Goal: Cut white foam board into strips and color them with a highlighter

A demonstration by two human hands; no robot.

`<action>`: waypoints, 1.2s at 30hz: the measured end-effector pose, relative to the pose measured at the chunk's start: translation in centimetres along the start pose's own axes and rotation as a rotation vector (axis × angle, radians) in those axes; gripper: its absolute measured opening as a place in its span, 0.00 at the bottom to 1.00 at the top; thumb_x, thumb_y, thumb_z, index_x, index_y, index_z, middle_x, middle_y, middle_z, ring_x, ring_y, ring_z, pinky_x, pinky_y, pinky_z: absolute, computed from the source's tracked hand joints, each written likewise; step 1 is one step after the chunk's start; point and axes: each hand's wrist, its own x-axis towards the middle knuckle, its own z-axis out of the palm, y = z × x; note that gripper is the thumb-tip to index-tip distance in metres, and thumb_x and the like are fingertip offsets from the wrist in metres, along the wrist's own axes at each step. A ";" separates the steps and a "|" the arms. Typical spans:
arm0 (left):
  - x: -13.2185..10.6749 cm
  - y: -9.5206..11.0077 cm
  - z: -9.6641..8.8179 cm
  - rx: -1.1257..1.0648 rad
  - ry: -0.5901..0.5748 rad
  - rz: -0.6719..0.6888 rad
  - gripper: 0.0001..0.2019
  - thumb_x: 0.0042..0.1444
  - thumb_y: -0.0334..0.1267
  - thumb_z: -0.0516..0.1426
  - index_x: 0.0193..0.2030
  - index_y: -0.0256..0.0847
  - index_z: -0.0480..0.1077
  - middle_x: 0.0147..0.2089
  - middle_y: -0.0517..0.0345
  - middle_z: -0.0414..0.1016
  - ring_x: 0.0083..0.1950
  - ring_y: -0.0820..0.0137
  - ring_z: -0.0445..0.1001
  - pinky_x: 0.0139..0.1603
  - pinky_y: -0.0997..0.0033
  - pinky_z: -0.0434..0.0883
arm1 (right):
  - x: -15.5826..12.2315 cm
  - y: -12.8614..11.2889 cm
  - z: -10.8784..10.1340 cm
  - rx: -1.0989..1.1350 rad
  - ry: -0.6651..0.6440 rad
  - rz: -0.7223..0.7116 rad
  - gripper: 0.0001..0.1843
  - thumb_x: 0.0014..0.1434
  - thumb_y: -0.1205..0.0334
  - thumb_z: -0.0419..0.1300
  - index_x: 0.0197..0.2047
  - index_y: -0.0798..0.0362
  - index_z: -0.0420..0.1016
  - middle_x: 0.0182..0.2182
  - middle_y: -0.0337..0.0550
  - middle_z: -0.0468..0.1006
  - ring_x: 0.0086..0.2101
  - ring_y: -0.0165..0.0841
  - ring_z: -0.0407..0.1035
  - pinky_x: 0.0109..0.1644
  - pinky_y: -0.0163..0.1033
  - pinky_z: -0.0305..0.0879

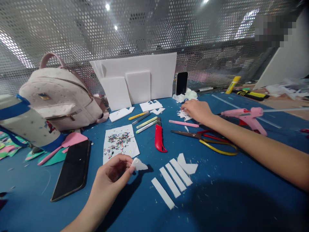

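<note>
Between thumb and fingers, my left hand (113, 175) pinches a small white foam piece (139, 164) just above the blue table. My right hand (196, 111) reaches to the back over a pile of white scraps (183, 115); its fingertips are partly hidden, so I cannot make out whether they hold anything. Several white foam strips (163, 193) lie side by side in front, with an angular white offcut (187, 164) at their far end. A red utility knife (159, 137) rests in the middle. Under my right forearm are scissors (212, 141) with yellow and red handles.
On the left stand a pale backpack (65, 96) and a large bottle (29, 125), near a black phone (72, 169). Paper with coloured bits (120, 140) lies by several pens (146, 124). White boards (164, 74) lean behind. A pink glue gun (246, 116) lies right.
</note>
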 end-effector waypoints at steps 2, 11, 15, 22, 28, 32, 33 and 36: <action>0.0 0.1 0.0 0.002 -0.002 0.002 0.08 0.54 0.44 0.64 0.34 0.43 0.73 0.33 0.63 0.71 0.34 0.74 0.70 0.36 0.77 0.66 | -0.1 -0.2 -0.3 0.025 0.016 -0.006 0.18 0.68 0.56 0.60 0.58 0.54 0.70 0.54 0.49 0.73 0.48 0.39 0.73 0.50 0.50 0.73; 0.0 0.1 0.1 0.001 0.007 -0.015 0.10 0.54 0.45 0.64 0.34 0.42 0.73 0.32 0.62 0.70 0.33 0.74 0.67 0.33 0.78 0.64 | -1.9 -7.6 -5.5 0.365 0.022 -0.443 0.07 0.67 0.61 0.60 0.48 0.47 0.77 0.45 0.40 0.79 0.47 0.34 0.71 0.49 0.39 0.68; 0.0 0.2 0.1 -0.004 0.002 -0.027 0.10 0.54 0.46 0.64 0.34 0.42 0.73 0.32 0.62 0.70 0.33 0.74 0.66 0.32 0.78 0.63 | -2.9 -12.2 -6.8 0.449 -0.026 -0.623 0.07 0.66 0.62 0.61 0.46 0.49 0.79 0.44 0.42 0.79 0.48 0.36 0.69 0.47 0.40 0.65; 0.0 0.3 -0.1 -0.003 0.013 -0.028 0.12 0.53 0.47 0.65 0.34 0.41 0.72 0.32 0.61 0.70 0.33 0.73 0.66 0.33 0.77 0.63 | 0.1 -14.5 -6.3 0.527 -0.130 -0.642 0.08 0.52 0.74 0.67 0.26 0.51 0.78 0.27 0.38 0.79 0.33 0.34 0.70 0.33 0.37 0.55; 0.0 0.2 -0.3 -0.019 -0.003 -0.028 0.11 0.54 0.47 0.64 0.34 0.42 0.72 0.31 0.62 0.69 0.33 0.74 0.66 0.32 0.78 0.62 | 1.2 -13.2 -7.4 0.777 0.001 -0.506 0.04 0.60 0.68 0.60 0.34 0.51 0.75 0.32 0.39 0.81 0.33 0.33 0.72 0.35 0.38 0.58; 0.2 -0.1 -0.6 -0.016 -0.021 -0.024 0.11 0.54 0.47 0.64 0.35 0.42 0.73 0.32 0.61 0.71 0.33 0.74 0.68 0.33 0.77 0.64 | 1.2 -12.5 -8.3 1.021 0.155 -0.427 0.04 0.66 0.66 0.54 0.40 0.53 0.69 0.34 0.41 0.81 0.36 0.31 0.76 0.43 0.38 0.67; 0.3 -0.1 -0.7 -0.013 -0.027 -0.021 0.11 0.54 0.47 0.65 0.35 0.41 0.73 0.32 0.61 0.71 0.33 0.74 0.68 0.33 0.77 0.64 | 1.1 -12.4 -8.5 1.072 0.212 -0.404 0.04 0.67 0.64 0.53 0.41 0.53 0.68 0.35 0.42 0.81 0.38 0.31 0.76 0.44 0.38 0.68; 0.6 -0.3 -0.7 -0.009 -0.030 -0.011 0.12 0.53 0.46 0.65 0.35 0.41 0.73 0.32 0.61 0.71 0.32 0.74 0.69 0.34 0.77 0.65 | 0.3 -11.7 -9.6 1.171 0.404 -0.334 0.06 0.69 0.61 0.53 0.43 0.52 0.68 0.38 0.42 0.78 0.41 0.32 0.75 0.50 0.39 0.68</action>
